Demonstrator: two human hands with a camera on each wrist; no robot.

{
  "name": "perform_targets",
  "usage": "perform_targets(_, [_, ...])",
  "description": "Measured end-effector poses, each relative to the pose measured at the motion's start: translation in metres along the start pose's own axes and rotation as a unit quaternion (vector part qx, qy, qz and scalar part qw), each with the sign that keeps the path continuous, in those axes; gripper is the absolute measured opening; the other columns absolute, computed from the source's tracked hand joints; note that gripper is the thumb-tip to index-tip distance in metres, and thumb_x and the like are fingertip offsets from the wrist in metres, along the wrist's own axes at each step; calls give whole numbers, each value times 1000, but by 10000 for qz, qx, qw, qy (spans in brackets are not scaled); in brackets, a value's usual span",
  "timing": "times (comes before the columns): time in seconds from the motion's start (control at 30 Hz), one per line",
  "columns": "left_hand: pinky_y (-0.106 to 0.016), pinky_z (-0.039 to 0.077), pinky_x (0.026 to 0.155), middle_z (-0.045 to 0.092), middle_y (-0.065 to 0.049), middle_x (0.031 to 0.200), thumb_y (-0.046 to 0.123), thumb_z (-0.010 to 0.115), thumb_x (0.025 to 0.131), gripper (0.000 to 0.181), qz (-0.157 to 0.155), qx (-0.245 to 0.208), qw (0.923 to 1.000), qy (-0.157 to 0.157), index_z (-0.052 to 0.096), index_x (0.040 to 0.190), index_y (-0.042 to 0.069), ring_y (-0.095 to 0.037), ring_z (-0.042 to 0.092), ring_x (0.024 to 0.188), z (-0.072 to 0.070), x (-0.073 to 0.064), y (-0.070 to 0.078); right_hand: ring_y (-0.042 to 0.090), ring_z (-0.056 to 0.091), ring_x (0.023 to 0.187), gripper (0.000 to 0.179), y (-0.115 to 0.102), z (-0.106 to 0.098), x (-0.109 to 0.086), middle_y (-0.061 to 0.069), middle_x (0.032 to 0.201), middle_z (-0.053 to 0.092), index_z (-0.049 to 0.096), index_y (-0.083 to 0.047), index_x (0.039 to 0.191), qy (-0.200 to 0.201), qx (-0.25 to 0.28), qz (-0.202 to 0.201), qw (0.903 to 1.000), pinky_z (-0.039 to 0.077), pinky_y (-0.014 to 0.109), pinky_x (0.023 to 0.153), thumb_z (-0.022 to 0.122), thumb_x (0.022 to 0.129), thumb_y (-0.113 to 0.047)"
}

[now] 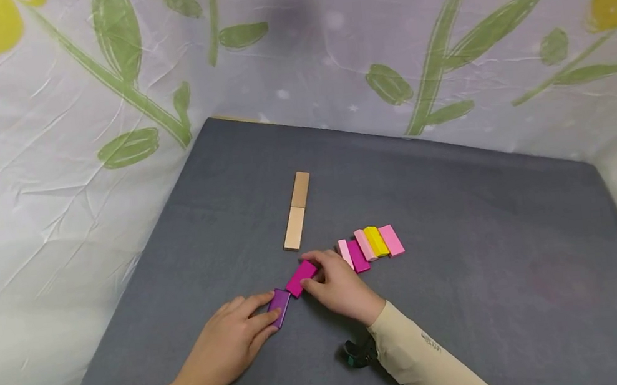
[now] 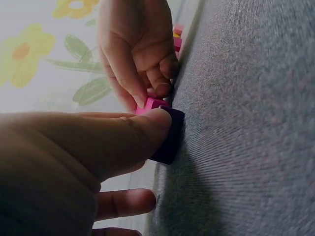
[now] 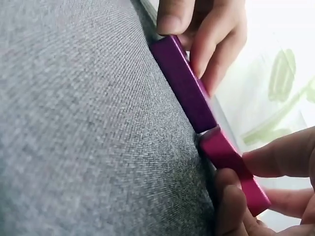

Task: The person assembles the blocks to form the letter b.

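On the grey cloth lies a purple block (image 1: 281, 309), flat and slanted. My left hand (image 1: 227, 344) holds it, its thumb at one end in the right wrist view and fingers on its upper face. A magenta block (image 1: 300, 279) lies end to corner with the purple one, turned at an angle to it. My right hand (image 1: 345, 286) pinches this magenta block (image 3: 231, 164) between thumb and fingers. The purple block (image 3: 184, 83) and the magenta one touch, or nearly so, at their near ends. Part of the magenta block is hidden by the left thumb in the left wrist view.
Right of my right hand stands a side-by-side row of several blocks, pink (image 1: 391, 240), yellow (image 1: 376, 242) and magenta (image 1: 358, 257). Two plain wooden blocks (image 1: 297, 211) form a line farther back. The grey table (image 1: 489, 249) meets a flowered curtain behind.
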State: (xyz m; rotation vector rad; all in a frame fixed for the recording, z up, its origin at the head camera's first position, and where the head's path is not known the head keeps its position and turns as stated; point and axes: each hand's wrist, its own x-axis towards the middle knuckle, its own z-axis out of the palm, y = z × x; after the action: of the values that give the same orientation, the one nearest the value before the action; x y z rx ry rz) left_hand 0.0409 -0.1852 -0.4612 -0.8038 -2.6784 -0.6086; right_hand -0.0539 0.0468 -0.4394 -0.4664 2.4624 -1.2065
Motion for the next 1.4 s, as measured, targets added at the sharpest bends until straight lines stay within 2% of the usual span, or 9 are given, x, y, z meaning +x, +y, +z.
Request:
perform_targets(0.2, [-34, 52, 72, 73, -2, 123, 23, 90, 83, 27, -45, 16, 10000, 35, 84, 109, 18, -13, 60, 83, 1, -1, 1, 11, 60, 77, 49, 0, -1, 5, 12, 107, 61, 64, 1, 141, 63, -213, -155, 9996, 51, 24, 67, 75, 95, -10])
perform_targets(0.4, [-31, 50, 69, 74, -1, 122, 23, 90, 82, 28, -98, -13, 10000, 4, 84, 109, 17, -12, 57, 80, -2, -1, 5, 8, 60, 79, 45, 3, 4, 6, 7, 110, 61, 68, -2, 137, 88, -292, -269, 9992, 52, 22, 70, 79, 95, -13])
perform_targets(0.57, [-32, 51, 70, 74, -2, 122, 23, 90, 83, 27, -93, -16, 9999, 35, 84, 109, 17, -12, 59, 81, -1, -2, 6, 6, 61, 78, 40, 5, 8, 3, 4, 109, 62, 72, -6, 128, 398, -293, -357, 9981, 53, 23, 71, 84, 91, -19])
perform_targets(0.73, [-32, 51, 69, 74, -3, 123, 23, 89, 83, 27, -71, -60, 9999, 95, 84, 109, 17, -13, 60, 82, 0, -3, 7, 7, 57, 67, 26, 7, 10, -3, -1, 88, 64, 72, -8, 104, 714, -173, -120, 9972, 50, 23, 62, 88, 88, -22])
perform_targets(0.8, [-32, 51, 69, 74, -2, 123, 23, 90, 82, 28, -69, -75, 9999, 117, 84, 109, 17, -12, 59, 81, -1, -3, 7, 8, 57, 61, 21, 7, 10, -4, -3, 78, 63, 71, -8, 97, 686, -55, -8, 9976, 50, 23, 57, 87, 89, -21])
perform_targets(0.9, [-33, 51, 70, 74, -2, 123, 23, 90, 82, 28, -64, -60, 9999, 125, 84, 109, 17, -12, 59, 81, -1, -3, 6, 8, 58, 55, 18, 7, 11, -2, -3, 71, 63, 73, -5, 94, 545, 99, 41, 9985, 49, 24, 53, 84, 91, -19])
perform_targets(1.13, [-32, 50, 69, 73, -2, 125, 24, 90, 83, 29, -69, 21, 10000, -4, 84, 111, 18, -12, 56, 79, 0, -1, 6, 8, 59, 52, 19, 7, 10, 1, -3, 70, 63, 74, -3, 98, 435, 112, 64, 9990, 49, 24, 53, 82, 92, -19])
perform_targets(1.4, [-32, 51, 69, 73, -4, 120, 25, 90, 83, 27, -105, -1, 9999, 40, 84, 109, 18, -14, 58, 80, 4, -1, 7, 7, 59, 52, 19, 5, 11, 3, -3, 69, 62, 75, -2, 101, 337, 83, 79, 9994, 46, 23, 52, 81, 94, -19])
